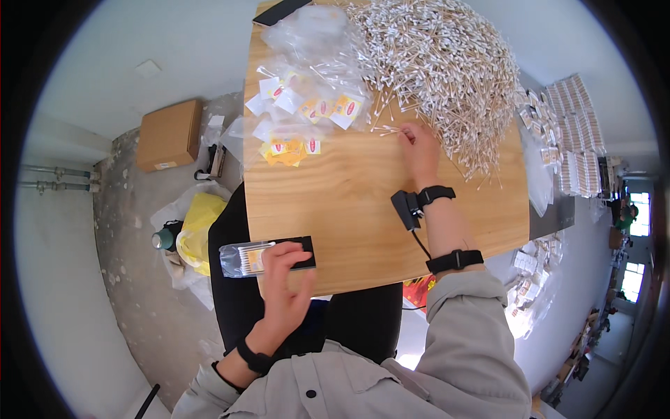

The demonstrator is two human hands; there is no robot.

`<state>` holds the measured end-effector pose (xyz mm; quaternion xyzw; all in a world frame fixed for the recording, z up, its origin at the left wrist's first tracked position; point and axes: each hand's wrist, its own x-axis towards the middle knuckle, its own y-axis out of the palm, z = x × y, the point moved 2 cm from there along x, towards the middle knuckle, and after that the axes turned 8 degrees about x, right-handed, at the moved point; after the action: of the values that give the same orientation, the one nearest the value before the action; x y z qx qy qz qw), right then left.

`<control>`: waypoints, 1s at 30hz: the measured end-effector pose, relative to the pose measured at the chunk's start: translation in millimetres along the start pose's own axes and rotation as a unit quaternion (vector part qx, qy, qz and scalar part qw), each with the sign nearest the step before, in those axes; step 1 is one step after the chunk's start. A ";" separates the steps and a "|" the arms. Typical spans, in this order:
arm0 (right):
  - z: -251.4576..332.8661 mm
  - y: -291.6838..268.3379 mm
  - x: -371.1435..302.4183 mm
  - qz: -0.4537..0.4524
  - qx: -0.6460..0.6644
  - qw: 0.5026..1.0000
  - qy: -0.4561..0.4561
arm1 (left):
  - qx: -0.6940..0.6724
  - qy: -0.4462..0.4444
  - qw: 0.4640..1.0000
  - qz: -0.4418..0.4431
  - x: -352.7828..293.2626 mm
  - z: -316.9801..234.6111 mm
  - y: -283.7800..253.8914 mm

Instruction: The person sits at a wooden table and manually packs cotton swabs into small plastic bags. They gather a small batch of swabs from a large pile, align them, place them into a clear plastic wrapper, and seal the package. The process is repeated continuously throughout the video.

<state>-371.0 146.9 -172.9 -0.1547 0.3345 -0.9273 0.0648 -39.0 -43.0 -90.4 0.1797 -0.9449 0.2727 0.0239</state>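
My right hand (420,150) is at the near edge of a big heap of cotton swabs (440,70), fingers pinched on a few loose cotton swabs (388,130) whose tips stick out to the left. At the table's near left corner, my left hand (286,279) rests over a flat black block (307,253), its fingers curved and the thumb apart. A clear plastic bag of cotton swabs (248,258) lies on that block, beside the fingertips, its left end hanging past the table edge. My fingers partly cover the bag's right end.
Clear plastic bags (314,49) and yellow-and-white printed cards (289,148) lie at the table's far left. Stacked swab packs (576,133) stand beyond the right edge. A cardboard box (167,136) and a yellow bag (199,227) sit on the floor to the left.
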 end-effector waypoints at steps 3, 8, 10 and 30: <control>23.5 -1.3 -38.9 0.010 0.006 1.000 -0.010 | 0.038 0.052 0.996 0.057 13.2 -3.9 46.3; 51.1 -5.0 -106.0 0.081 0.072 0.994 -0.008 | 0.192 0.136 0.969 0.074 56.0 -18.1 112.9; 57.3 -10.2 -105.7 0.104 0.118 0.988 0.012 | 0.250 0.117 0.959 0.072 64.9 -6.9 132.3; 9.8 17.4 20.9 -0.033 0.036 0.997 -0.057 | 0.328 0.135 0.927 0.124 70.7 0.6 144.0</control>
<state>-387.1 123.0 -171.8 -0.2158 0.2915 -0.9300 0.0589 -155.8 46.8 -153.8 0.0203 -0.8052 0.5899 0.0572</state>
